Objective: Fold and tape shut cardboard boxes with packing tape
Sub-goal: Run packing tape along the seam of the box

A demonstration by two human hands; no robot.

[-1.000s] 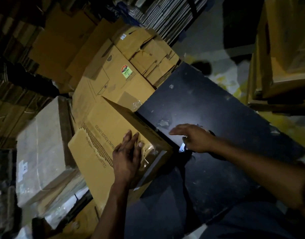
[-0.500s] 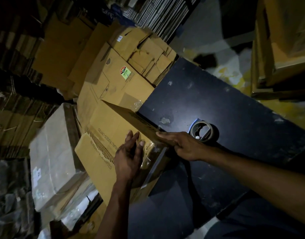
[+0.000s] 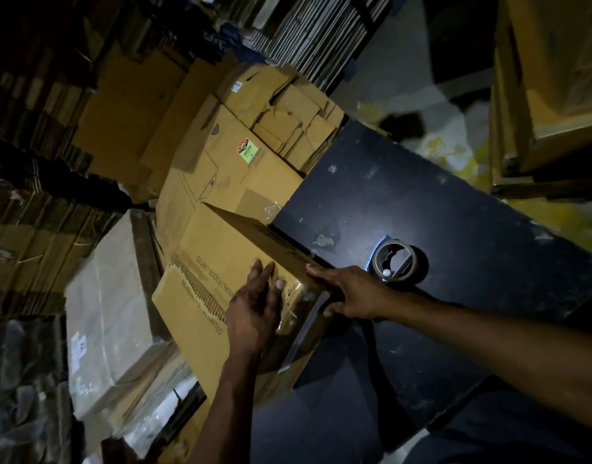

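Note:
A brown cardboard box (image 3: 214, 262) with printed lettering stands at the left edge of a black table (image 3: 421, 209). My left hand (image 3: 254, 309) lies flat on its top, fingers straight, over a crinkled strip of clear tape. My right hand (image 3: 351, 293) presses with straight fingers against the box's right side at the near corner. A roll of packing tape (image 3: 396, 261) lies flat on the table just beyond my right hand, untouched.
Flattened cardboard boxes (image 3: 241, 155) are piled behind the box, one with a green sticker. A plastic-wrapped bundle (image 3: 104, 313) sits at the left. Stacks of cardboard sheets (image 3: 27, 229) fill the far left. Wooden shelving (image 3: 549, 95) stands at the right.
My right hand left the tape roll on the table and moved left onto the box's side. The left hand stayed flat on the box top.

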